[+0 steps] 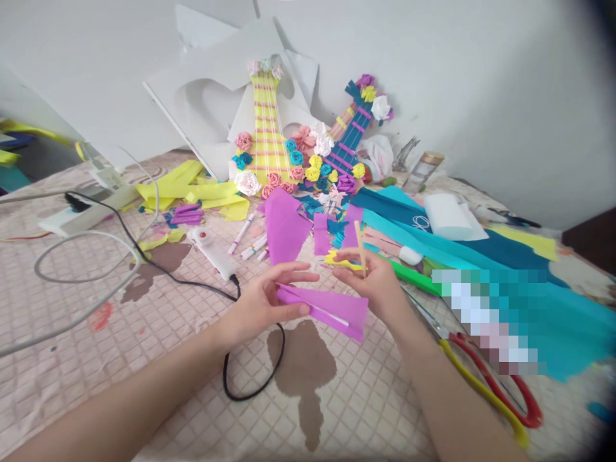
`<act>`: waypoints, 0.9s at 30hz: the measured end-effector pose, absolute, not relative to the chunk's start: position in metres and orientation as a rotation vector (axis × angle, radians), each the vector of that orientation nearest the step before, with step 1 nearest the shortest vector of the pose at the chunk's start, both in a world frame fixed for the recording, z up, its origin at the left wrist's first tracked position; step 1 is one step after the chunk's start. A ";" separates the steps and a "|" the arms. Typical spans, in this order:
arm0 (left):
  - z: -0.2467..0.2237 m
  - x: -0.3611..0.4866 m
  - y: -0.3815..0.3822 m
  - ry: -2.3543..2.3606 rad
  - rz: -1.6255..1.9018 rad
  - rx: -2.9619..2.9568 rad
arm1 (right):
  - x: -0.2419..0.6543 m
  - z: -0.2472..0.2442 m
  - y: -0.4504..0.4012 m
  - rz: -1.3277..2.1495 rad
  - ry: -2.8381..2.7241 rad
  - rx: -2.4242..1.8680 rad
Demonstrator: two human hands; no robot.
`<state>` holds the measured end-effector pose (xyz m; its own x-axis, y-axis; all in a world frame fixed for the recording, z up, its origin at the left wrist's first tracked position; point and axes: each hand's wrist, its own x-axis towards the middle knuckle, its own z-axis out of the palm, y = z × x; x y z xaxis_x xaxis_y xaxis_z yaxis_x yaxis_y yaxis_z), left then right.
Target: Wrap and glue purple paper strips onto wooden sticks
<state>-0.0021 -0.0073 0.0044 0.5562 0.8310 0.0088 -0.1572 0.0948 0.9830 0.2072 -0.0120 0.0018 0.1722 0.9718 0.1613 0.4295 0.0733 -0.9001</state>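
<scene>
My left hand [269, 295] is closed on a strip of purple crepe paper [346, 311], its thumb pressing from the near side. A thin white streak runs along the strip; whether it is glue or a stick I cannot tell. Between the fingers of my right hand [373, 282] stands a thin wooden stick [359, 240], roughly upright. The right fingers are just above the strip's far edge; I cannot tell if they touch it. Beyond both hands lies a larger purple crepe sheet [286, 221].
A corded white glue gun [209, 253] lies left, beside several markers [242, 232]. Red-and-yellow scissors [486, 378] lie right, near blue crepe paper [553, 321]. At the back stand a yellow paper guitar [267, 128] and a blue one [353, 138]. A black cable [226, 378] loops nearby.
</scene>
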 end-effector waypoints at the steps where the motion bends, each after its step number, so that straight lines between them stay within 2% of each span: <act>1: 0.005 -0.002 -0.007 0.666 0.837 1.256 | 0.208 0.003 -0.012 0.739 -1.388 -1.536; 8: 0.007 0.000 -0.005 0.795 0.924 1.241 | 0.209 0.014 -0.020 0.927 -1.318 -1.408; 16: -0.003 0.001 -0.004 0.802 0.878 1.251 | 0.195 0.021 -0.030 1.088 -1.708 -1.375; 27: -0.007 0.011 -0.009 0.700 0.856 0.872 | 0.186 0.011 -0.028 1.231 -1.340 -1.301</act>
<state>0.0114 -0.0092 -0.0066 0.4833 0.8578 -0.1750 -0.3417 0.3689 0.8644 0.1857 -0.0279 0.0108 -0.0708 0.9964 -0.0465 0.1310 -0.0369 -0.9907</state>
